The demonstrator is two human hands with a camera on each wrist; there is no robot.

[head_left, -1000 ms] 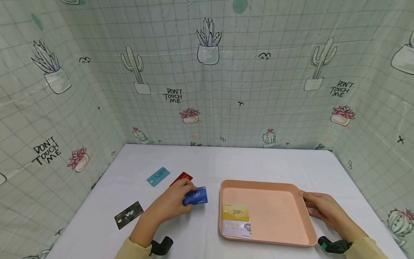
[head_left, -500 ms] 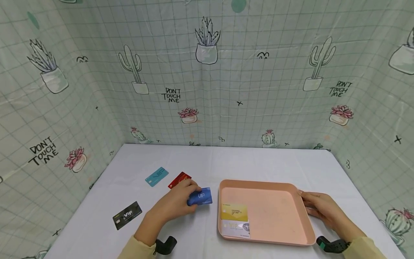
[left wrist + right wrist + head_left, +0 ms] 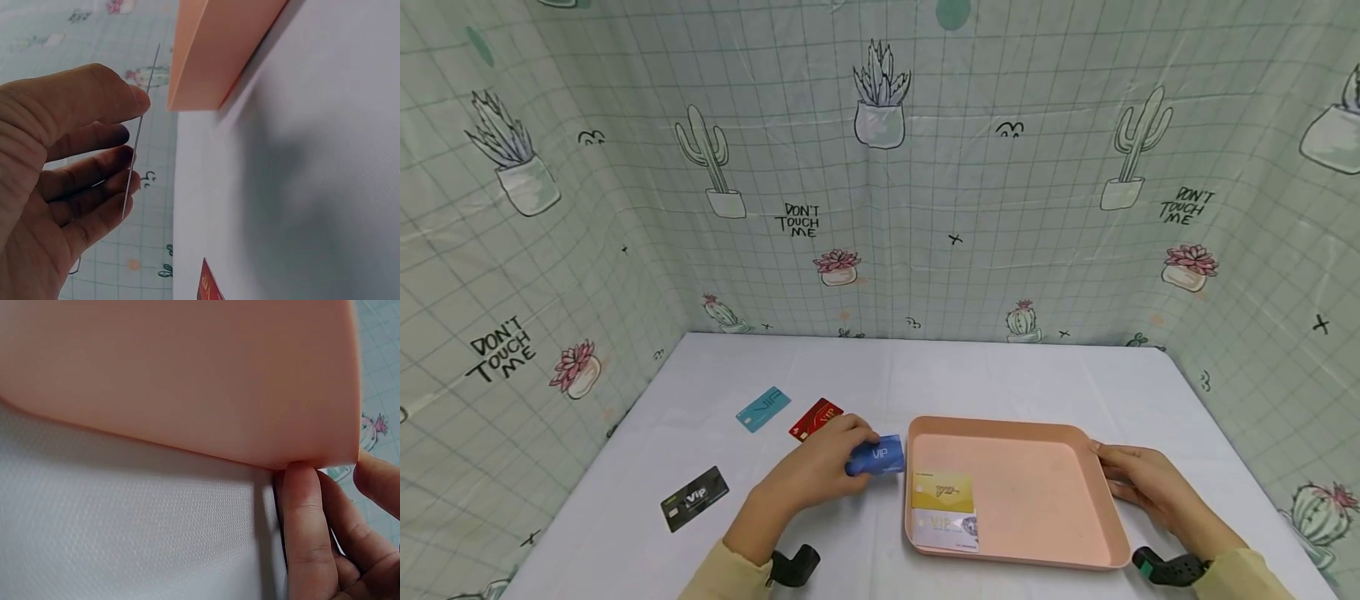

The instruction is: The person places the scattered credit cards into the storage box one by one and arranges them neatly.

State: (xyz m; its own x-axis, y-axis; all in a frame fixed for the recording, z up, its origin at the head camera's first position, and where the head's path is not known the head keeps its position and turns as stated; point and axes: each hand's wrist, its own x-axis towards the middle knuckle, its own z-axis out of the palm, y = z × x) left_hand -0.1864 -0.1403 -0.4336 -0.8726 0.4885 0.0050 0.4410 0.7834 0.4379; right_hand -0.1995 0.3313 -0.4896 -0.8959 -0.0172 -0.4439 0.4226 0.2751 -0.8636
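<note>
My left hand (image 3: 829,462) pinches a blue VIP card (image 3: 880,455) by its edges, just left of the pink tray (image 3: 1037,560). Seen edge-on in the left wrist view, the card (image 3: 139,131) is a thin line between thumb and fingers, above the table. At the tray's right side, my right hand (image 3: 1150,483) grips the edge; the right wrist view shows a finger (image 3: 304,506) against the lower wall and the thumb at the rim. Inside the tray's left end lie a yellow card (image 3: 943,492) and a silver-white VIP card (image 3: 944,531).
A red VIP card (image 3: 815,418) lies just behind the left hand, partly covered by it. Farther left are a teal card (image 3: 763,409) and a black VIP card (image 3: 695,499). Patterned cloth walls (image 3: 955,183) bound the white table (image 3: 790,358).
My left hand has moved right with the blue card, bringing it close to the tray's left rim. More of the red card shows. The right hand stays at the tray.
</note>
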